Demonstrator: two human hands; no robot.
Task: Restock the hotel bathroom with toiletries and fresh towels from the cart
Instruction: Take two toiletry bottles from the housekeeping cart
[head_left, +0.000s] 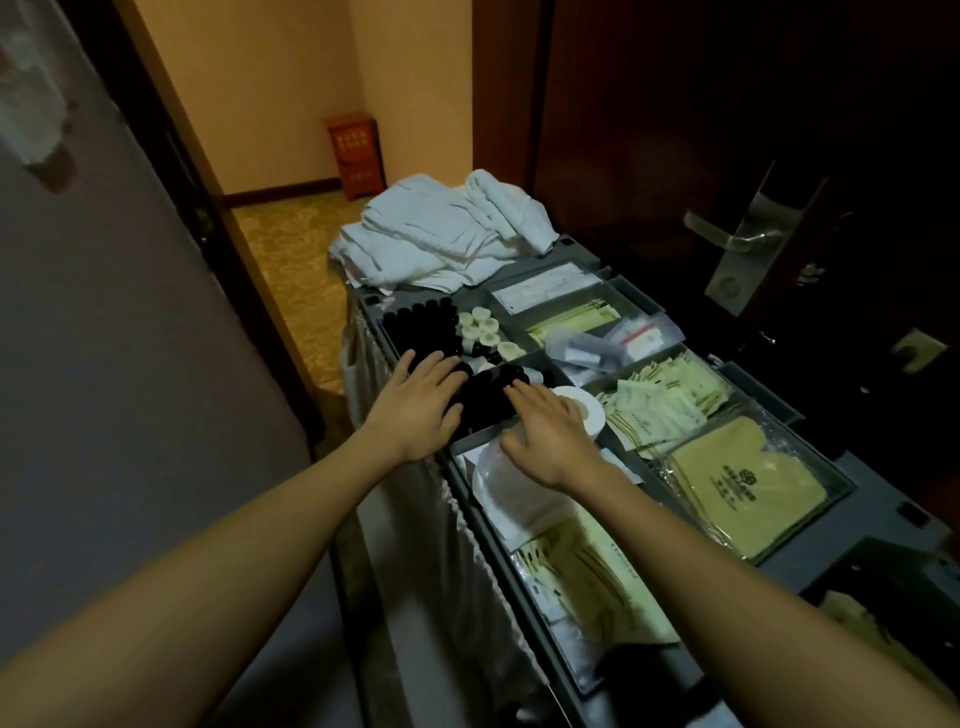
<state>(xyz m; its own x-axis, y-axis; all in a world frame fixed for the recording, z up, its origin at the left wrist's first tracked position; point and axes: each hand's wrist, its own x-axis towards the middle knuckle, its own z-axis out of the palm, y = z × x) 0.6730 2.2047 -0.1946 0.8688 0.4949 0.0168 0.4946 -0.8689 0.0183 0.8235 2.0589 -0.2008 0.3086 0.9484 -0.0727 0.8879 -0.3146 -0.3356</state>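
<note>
Bottles: the small black-capped bottles (431, 330) stood packed upright in a tray on the left side of the cart (862, 467), just in front of the towels.
Handling: they looked light, stiff and smooth, so probably slippery. You would have done best to pinch one by its cap and lift it straight up, since its neighbours could tip.
Towels: the folded white towels (441, 234) lay piled at the cart's far end. They looked soft and floppy, best lifted from underneath.
Left hand: your left hand (423, 402) reached palm down with fingers nearly straight over the caps, gripping nothing.
Right hand: your right hand (550, 431) lay flat just beside it with fingertips at the caps, holding nothing.
</note>
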